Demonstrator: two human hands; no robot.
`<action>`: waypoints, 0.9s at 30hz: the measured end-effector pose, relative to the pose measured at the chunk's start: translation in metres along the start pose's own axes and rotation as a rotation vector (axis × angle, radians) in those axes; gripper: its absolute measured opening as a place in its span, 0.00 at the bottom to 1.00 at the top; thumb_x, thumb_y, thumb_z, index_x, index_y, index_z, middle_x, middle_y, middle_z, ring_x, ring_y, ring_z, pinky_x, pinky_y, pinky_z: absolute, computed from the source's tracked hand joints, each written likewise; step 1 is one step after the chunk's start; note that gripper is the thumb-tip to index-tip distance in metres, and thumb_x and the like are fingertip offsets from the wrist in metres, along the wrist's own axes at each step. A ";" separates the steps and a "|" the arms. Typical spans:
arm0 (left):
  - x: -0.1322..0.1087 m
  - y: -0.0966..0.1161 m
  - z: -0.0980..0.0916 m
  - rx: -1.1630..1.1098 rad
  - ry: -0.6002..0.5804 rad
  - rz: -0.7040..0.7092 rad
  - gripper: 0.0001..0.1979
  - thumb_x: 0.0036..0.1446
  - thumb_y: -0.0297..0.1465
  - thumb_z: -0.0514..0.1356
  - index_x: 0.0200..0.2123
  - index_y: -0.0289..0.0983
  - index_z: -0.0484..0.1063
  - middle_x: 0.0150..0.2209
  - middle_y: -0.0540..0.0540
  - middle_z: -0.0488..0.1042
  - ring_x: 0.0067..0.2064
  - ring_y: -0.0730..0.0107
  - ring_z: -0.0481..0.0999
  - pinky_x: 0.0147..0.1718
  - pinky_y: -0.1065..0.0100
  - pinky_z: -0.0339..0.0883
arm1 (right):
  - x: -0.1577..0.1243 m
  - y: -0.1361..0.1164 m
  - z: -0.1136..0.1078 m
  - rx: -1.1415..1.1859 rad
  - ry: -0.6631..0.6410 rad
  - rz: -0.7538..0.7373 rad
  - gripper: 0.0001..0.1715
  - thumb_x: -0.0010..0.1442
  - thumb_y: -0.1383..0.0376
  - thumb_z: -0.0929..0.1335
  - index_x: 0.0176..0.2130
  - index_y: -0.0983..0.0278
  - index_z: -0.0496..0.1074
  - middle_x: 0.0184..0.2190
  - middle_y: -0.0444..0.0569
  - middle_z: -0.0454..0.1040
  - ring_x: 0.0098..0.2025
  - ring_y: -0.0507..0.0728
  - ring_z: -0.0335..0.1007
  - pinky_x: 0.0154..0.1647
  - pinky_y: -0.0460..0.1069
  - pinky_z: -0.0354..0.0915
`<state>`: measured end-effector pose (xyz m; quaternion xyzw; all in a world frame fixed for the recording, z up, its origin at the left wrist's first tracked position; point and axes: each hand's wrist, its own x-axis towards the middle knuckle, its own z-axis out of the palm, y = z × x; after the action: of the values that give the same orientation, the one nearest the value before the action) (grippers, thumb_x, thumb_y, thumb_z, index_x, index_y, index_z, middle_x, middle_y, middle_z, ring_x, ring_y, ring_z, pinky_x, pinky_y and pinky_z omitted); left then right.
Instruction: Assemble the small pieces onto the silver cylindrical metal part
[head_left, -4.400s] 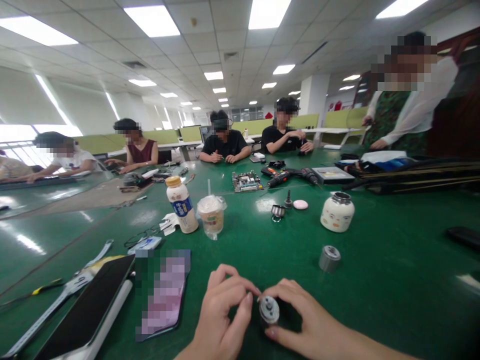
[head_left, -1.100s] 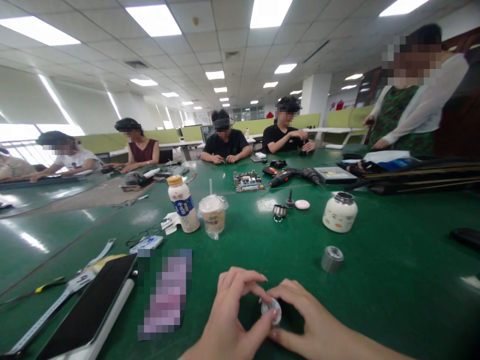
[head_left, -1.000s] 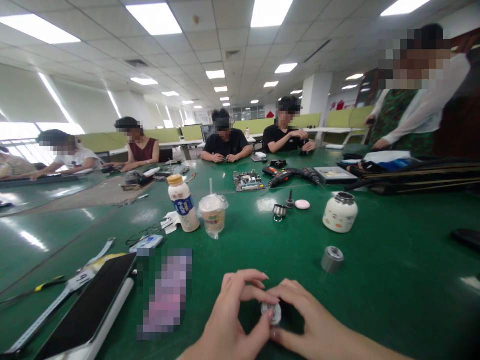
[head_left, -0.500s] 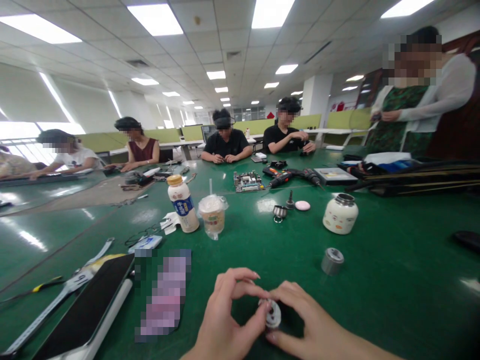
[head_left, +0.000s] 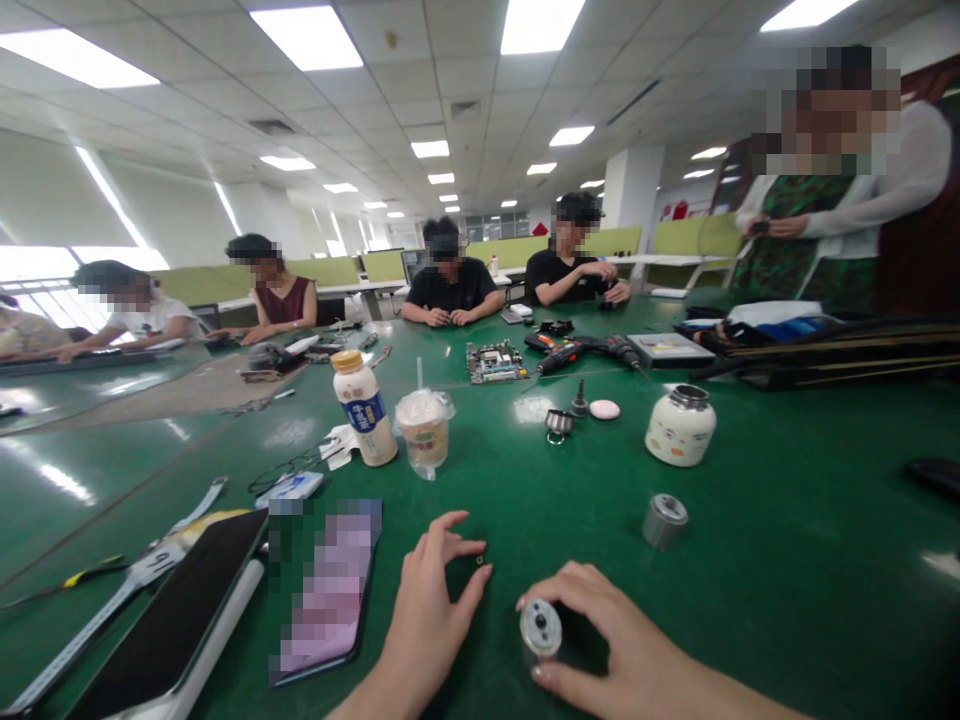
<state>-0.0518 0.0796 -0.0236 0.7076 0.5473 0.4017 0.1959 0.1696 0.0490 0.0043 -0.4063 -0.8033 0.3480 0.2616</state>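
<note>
My right hand (head_left: pixel 600 625) has its thumb and fingers closed round a small silver metal cylinder (head_left: pixel 541 630), whose top face shows a dark centre hole. My left hand (head_left: pixel 431 605) is apart from it on the left, thumb and fingers spread. A tiny pale ring-like piece (head_left: pixel 480 561) shows in the gap by the left fingertips, seemingly lying on the table; it is too small to name exactly. A second metal cylinder (head_left: pixel 665 522) stands beyond my right hand.
On the green table (head_left: pixel 787 560) stand a white jar (head_left: pixel 681 428), a drink cup (head_left: pixel 424 435) and a bottle (head_left: pixel 365 410). Phones and a tablet-like device (head_left: pixel 172 610) lie left. Farther back are a circuit board (head_left: pixel 497 362), power drills (head_left: pixel 585 350) and several people.
My left hand has moved left, away from the metal cylinder, and its fingers have spread. The tiny ring-like piece now shows beside its fingertips. My right hand still grips the cylinder.
</note>
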 end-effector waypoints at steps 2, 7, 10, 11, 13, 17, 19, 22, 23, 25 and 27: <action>0.001 0.007 -0.002 -0.061 0.003 -0.006 0.21 0.56 0.26 0.61 0.52 0.40 0.60 0.36 0.48 0.81 0.46 0.58 0.78 0.51 0.49 0.66 | 0.000 0.001 0.000 -0.001 0.002 -0.005 0.21 0.53 0.63 0.73 0.48 0.59 0.72 0.43 0.48 0.75 0.46 0.60 0.67 0.50 0.55 0.62; -0.005 0.039 -0.011 -0.282 0.024 0.119 0.18 0.56 0.27 0.64 0.48 0.40 0.63 0.34 0.50 0.82 0.39 0.65 0.80 0.45 0.61 0.71 | 0.000 0.003 0.002 -0.011 0.010 -0.022 0.20 0.54 0.61 0.73 0.47 0.60 0.72 0.42 0.49 0.75 0.45 0.60 0.68 0.49 0.55 0.63; -0.012 0.054 -0.012 -0.359 -0.053 0.182 0.21 0.54 0.25 0.66 0.49 0.41 0.64 0.31 0.52 0.82 0.36 0.67 0.80 0.41 0.67 0.72 | 0.000 0.003 0.003 -0.018 0.015 -0.036 0.20 0.55 0.60 0.73 0.48 0.60 0.72 0.42 0.49 0.75 0.46 0.60 0.68 0.50 0.55 0.62; -0.013 0.057 -0.012 -0.362 -0.079 0.184 0.22 0.53 0.24 0.66 0.49 0.41 0.64 0.31 0.53 0.82 0.36 0.68 0.80 0.41 0.68 0.72 | -0.001 0.003 0.003 -0.018 0.016 -0.038 0.20 0.56 0.60 0.72 0.48 0.60 0.72 0.43 0.49 0.75 0.46 0.60 0.68 0.50 0.55 0.62; -0.015 0.059 -0.011 -0.347 -0.118 0.174 0.21 0.53 0.23 0.66 0.48 0.41 0.65 0.32 0.53 0.82 0.37 0.69 0.79 0.41 0.69 0.71 | -0.001 0.004 0.004 -0.022 0.016 -0.039 0.19 0.56 0.60 0.72 0.47 0.60 0.72 0.43 0.49 0.75 0.46 0.60 0.68 0.51 0.55 0.62; -0.016 0.056 -0.009 -0.333 -0.151 0.174 0.21 0.53 0.23 0.66 0.48 0.41 0.65 0.32 0.51 0.82 0.38 0.68 0.79 0.42 0.68 0.72 | -0.001 0.007 0.005 -0.022 0.024 -0.054 0.18 0.57 0.60 0.72 0.47 0.60 0.72 0.44 0.50 0.75 0.47 0.60 0.67 0.50 0.55 0.63; -0.015 0.055 -0.009 -0.312 -0.164 0.190 0.21 0.54 0.23 0.66 0.49 0.41 0.65 0.33 0.50 0.82 0.39 0.66 0.79 0.43 0.67 0.72 | -0.001 0.008 0.005 -0.018 0.022 -0.064 0.18 0.57 0.60 0.72 0.48 0.60 0.72 0.43 0.50 0.75 0.46 0.60 0.67 0.49 0.55 0.63; -0.015 0.055 -0.011 -0.253 -0.206 0.231 0.21 0.55 0.22 0.63 0.51 0.42 0.65 0.37 0.48 0.82 0.42 0.65 0.79 0.46 0.64 0.71 | -0.001 0.007 0.005 -0.019 0.015 -0.064 0.18 0.57 0.60 0.71 0.47 0.60 0.72 0.42 0.50 0.74 0.46 0.60 0.68 0.49 0.55 0.64; -0.015 0.056 -0.013 -0.232 -0.226 0.246 0.22 0.55 0.21 0.62 0.51 0.42 0.65 0.39 0.47 0.82 0.43 0.64 0.79 0.46 0.63 0.71 | -0.001 0.006 0.005 -0.021 0.011 -0.059 0.18 0.57 0.60 0.71 0.47 0.60 0.72 0.42 0.50 0.74 0.46 0.60 0.68 0.49 0.56 0.64; -0.015 0.058 -0.017 -0.194 -0.256 0.274 0.21 0.56 0.20 0.60 0.51 0.43 0.67 0.44 0.46 0.80 0.45 0.63 0.78 0.47 0.62 0.71 | 0.000 0.005 0.005 -0.022 -0.003 -0.049 0.19 0.57 0.60 0.71 0.48 0.60 0.71 0.44 0.51 0.74 0.47 0.61 0.67 0.50 0.57 0.63; -0.015 0.062 -0.021 -0.166 -0.262 0.305 0.21 0.55 0.19 0.58 0.50 0.42 0.68 0.48 0.44 0.78 0.49 0.61 0.77 0.49 0.61 0.70 | 0.000 0.005 0.004 -0.022 0.002 -0.046 0.18 0.57 0.60 0.71 0.48 0.60 0.71 0.45 0.51 0.74 0.48 0.62 0.67 0.50 0.57 0.63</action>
<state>-0.0313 0.0422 0.0280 0.8098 0.3686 0.3750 0.2600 0.1691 0.0496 -0.0025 -0.3908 -0.8160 0.3329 0.2658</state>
